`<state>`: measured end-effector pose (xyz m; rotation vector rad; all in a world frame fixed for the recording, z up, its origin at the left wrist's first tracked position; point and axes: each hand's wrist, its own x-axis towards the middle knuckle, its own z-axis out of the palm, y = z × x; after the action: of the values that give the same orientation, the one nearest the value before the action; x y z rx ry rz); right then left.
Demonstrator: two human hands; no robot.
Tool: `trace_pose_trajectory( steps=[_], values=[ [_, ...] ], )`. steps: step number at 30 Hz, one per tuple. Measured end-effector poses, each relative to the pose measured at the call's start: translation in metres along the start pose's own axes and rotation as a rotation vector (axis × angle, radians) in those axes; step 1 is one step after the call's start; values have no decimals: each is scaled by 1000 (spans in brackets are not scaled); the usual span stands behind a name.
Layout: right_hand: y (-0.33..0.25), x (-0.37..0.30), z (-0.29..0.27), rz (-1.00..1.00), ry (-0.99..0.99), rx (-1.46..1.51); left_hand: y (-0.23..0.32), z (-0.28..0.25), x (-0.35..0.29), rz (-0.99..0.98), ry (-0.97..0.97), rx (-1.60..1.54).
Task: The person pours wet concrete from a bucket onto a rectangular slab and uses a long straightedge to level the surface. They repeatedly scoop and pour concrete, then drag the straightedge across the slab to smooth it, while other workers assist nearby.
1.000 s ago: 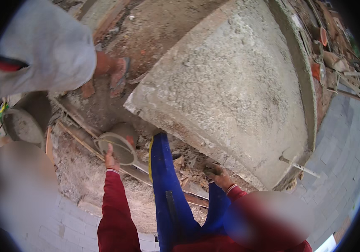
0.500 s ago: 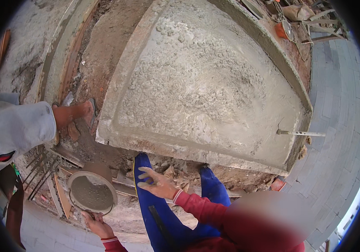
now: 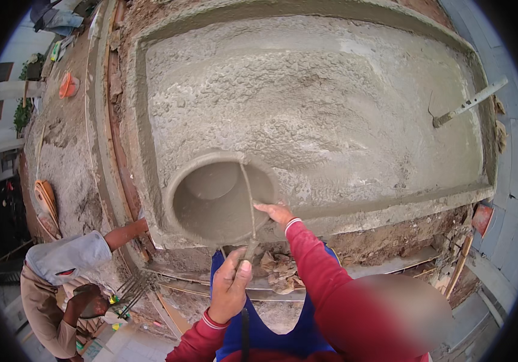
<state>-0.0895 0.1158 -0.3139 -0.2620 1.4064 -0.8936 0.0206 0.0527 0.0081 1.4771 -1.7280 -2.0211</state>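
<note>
A round bucket (image 3: 182, 218), coated in wet grey cement, is over the near left corner of a wide trough of wet mix (image 3: 307, 120). Its mouth faces up toward me, and a thin handle (image 3: 247, 187) runs across it. Grey coats the inside; how much mix is in it I cannot tell. My right hand (image 3: 278, 214) grips the right side of the rim, with a finger reaching inside. Curled at the bucket's near side, my left hand (image 3: 230, 286) closes by the handle's lower end; its fingertips are partly hidden.
A flat bar (image 3: 470, 104) stands slanted in the mix at the right. To the left a co-worker in a grey shirt (image 3: 69, 256) bends with an arm toward the trough's corner. Steel rods (image 3: 132, 292), boards and a reddish block (image 3: 482, 218) lie around the near edge.
The bucket has moved from the ground at lower left up to the trough's near left corner. My right hand has come onto its rim. The view has turned, and the co-worker appears lower.
</note>
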Motion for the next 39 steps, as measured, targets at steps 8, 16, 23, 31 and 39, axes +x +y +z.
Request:
trace_pose_trajectory(
  steps=[8,16,23,31,39],
  values=[
    [76,-75,-303,-22,1423,-417,-82,218,239,295,-336,198],
    [102,-4,-280,168,1563,-722,-216,279,354,60,-253,13],
    [19,153,-28,3,1340,-895,-311,-39,395,-173,-156,-442],
    [-7,220,161,-229,945,-895,-363,-274,293,-178,110,-725],
    [-13,200,302,-315,679,-472,-286,-354,175,-114,366,-206]
  ],
)
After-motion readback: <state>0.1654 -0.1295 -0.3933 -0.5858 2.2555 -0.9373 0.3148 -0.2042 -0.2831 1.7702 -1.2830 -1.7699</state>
